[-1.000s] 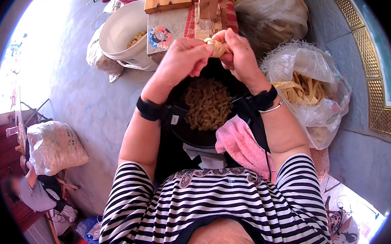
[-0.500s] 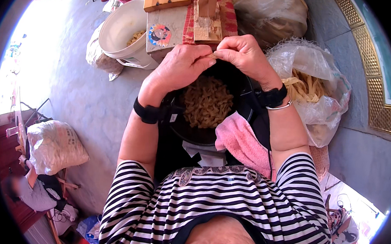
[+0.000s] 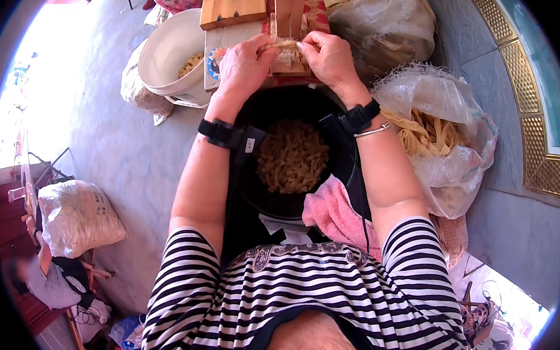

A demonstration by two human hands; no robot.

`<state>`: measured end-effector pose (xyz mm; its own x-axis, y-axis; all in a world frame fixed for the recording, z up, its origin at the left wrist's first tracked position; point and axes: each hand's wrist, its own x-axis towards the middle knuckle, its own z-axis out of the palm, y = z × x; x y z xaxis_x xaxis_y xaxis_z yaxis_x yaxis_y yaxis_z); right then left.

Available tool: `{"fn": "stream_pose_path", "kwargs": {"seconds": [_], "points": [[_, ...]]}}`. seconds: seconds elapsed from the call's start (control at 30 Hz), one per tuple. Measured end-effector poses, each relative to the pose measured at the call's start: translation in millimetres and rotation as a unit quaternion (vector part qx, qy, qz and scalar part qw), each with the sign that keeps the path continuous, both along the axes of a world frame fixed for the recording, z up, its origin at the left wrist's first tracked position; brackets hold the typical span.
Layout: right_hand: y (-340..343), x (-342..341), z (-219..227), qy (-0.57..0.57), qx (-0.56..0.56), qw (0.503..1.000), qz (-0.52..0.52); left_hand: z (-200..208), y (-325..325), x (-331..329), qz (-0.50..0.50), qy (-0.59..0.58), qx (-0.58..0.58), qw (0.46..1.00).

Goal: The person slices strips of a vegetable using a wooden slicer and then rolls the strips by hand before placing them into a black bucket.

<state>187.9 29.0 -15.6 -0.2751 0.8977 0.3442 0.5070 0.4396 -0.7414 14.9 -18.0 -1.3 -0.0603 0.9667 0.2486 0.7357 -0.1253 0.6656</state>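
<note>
Between my two hands a pale yellowish strip point(image 3: 284, 44) is stretched, just in front of an upright wooden block point(image 3: 289, 12). My left hand point(image 3: 242, 66) has its fingers closed on one end of the strip. At the other end, my right hand point(image 3: 330, 60) pinches it between thumb and fingers. The strip passes over a wooden base point(image 3: 290, 63) at the near edge of a low stand. Below my wrists sits a black bucket point(image 3: 253, 107), with a heap of small tan, knotted-looking pieces point(image 3: 293, 158) at its bottom.
A white bucket point(image 3: 161, 83) with pale pieces stands left of the stand. A wooden board point(image 3: 233, 6) lies on the stand. To the right, an open plastic sack point(image 3: 467, 115) holds yellowish strips point(image 3: 429, 133). A pink towel point(image 3: 336, 211) hangs by the black bucket. Another person point(image 3: 52, 283) is at far left.
Both hands have moved away from my body, from above the black bucket to the wooden block. They have drawn apart, and the strip now shows stretched between them.
</note>
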Motion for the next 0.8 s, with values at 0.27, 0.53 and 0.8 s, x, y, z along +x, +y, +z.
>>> {"fn": "stream_pose_path", "kwargs": {"seconds": [0.27,0.53,0.8], "points": [[-5.8,9.4,-0.6,-0.020,-0.037,0.999,0.002,29.6,-42.6,6.7,-0.030,0.169,-0.120,0.978],[-65.3,-9.5,27.6,0.374,-0.474,0.770,0.209,7.5,-55.6,41.8,-0.044,-0.556,-0.099,0.824],[-89.2,-14.9,57.3,0.226,-0.363,0.854,0.295,56.2,-62.5,-24.1,-0.048,-0.684,0.218,0.695]]}}
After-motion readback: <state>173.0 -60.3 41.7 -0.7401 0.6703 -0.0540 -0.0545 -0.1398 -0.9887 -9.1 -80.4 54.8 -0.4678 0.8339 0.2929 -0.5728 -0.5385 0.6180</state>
